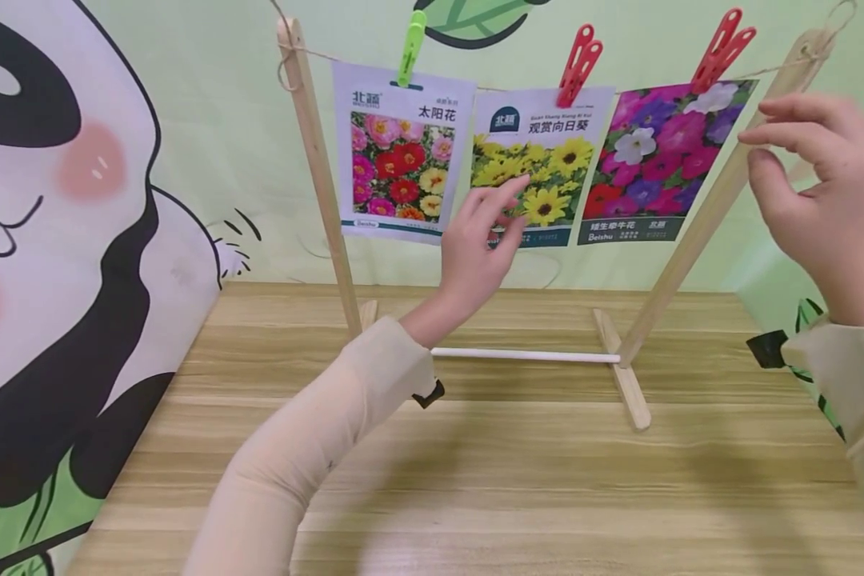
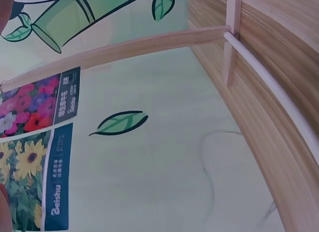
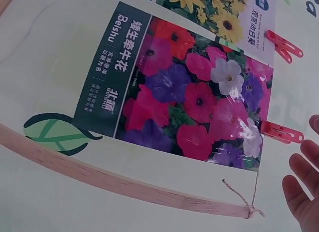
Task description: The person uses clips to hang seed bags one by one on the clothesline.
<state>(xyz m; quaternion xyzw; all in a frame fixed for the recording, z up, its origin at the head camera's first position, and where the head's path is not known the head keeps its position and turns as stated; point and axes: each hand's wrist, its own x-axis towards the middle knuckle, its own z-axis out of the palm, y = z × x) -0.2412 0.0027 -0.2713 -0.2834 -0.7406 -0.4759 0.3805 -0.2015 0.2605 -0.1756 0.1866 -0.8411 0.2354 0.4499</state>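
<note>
Three seed packets hang side by side from a thin string [image 1: 317,54]. A green clothespin [image 1: 411,50] holds the left packet [image 1: 403,164], and red clothespins [image 1: 578,68] hold the sunflower packet [image 1: 572,156] and the purple-and-pink flower packet [image 1: 666,152]. My left hand [image 1: 475,240] is in front of the sunflower packet's lower part, fingers loosely bent; whether it touches the packet I cannot tell. Beside the right post, my right hand [image 1: 828,184] is raised with thumb and fingers apart, holding nothing. The right wrist view shows its fingertips [image 3: 305,167] apart from the nearest red clothespin [image 3: 282,132].
A wooden frame carries the string between a left post [image 1: 320,168] and a slanting right post [image 1: 698,216]. A white rod [image 1: 526,355] joins its feet low down. Below is a wood-grain tabletop [image 1: 518,488]; behind stands a pale green wall with a panda picture [image 1: 50,200].
</note>
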